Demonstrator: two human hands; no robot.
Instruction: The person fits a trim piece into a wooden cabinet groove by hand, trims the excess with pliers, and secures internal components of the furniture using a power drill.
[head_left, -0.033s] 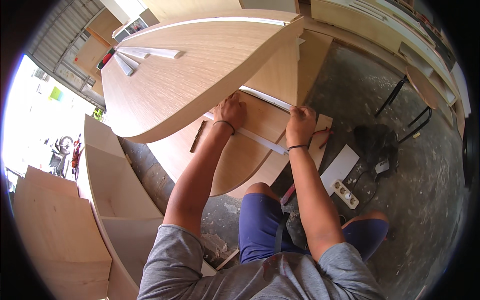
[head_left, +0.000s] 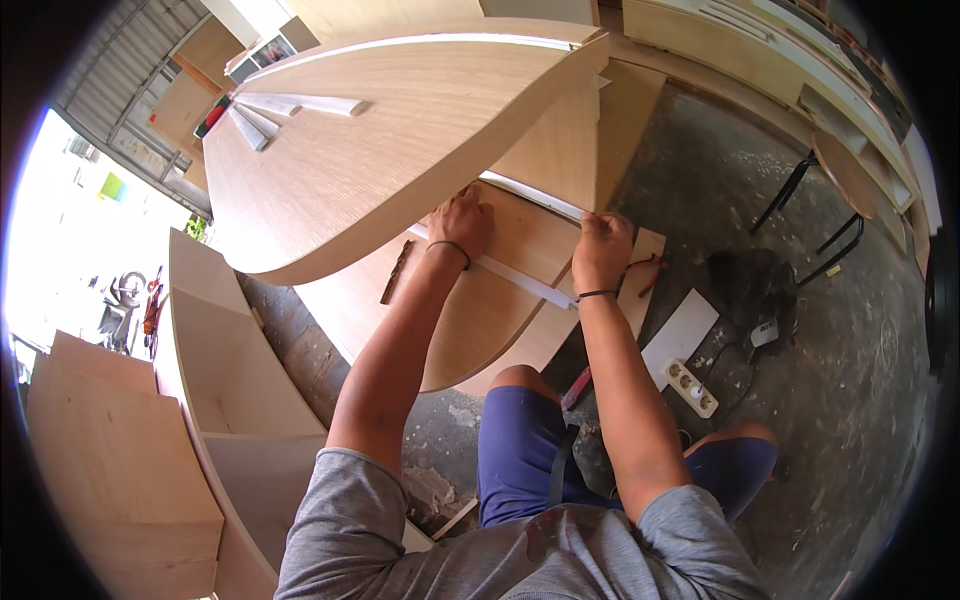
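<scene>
Pressing my left hand [head_left: 462,222] flat on the pale edging strip [head_left: 520,280] under the curved wooden tabletop [head_left: 370,150]; my right hand [head_left: 600,250] is closed around that strip's end.

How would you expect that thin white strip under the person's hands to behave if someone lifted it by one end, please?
The white strip looks long, narrow and thin, so it would probably flex and droop. It seems light for its length. Both the left hand and the right hand rest by it, suggesting it shifts easily on the wooden panel.

Person wearing work clothes, arms bare

They are wearing a grey short-sleeved shirt [head_left: 520,555], blue shorts [head_left: 525,455], and a dark band on each wrist.
</scene>
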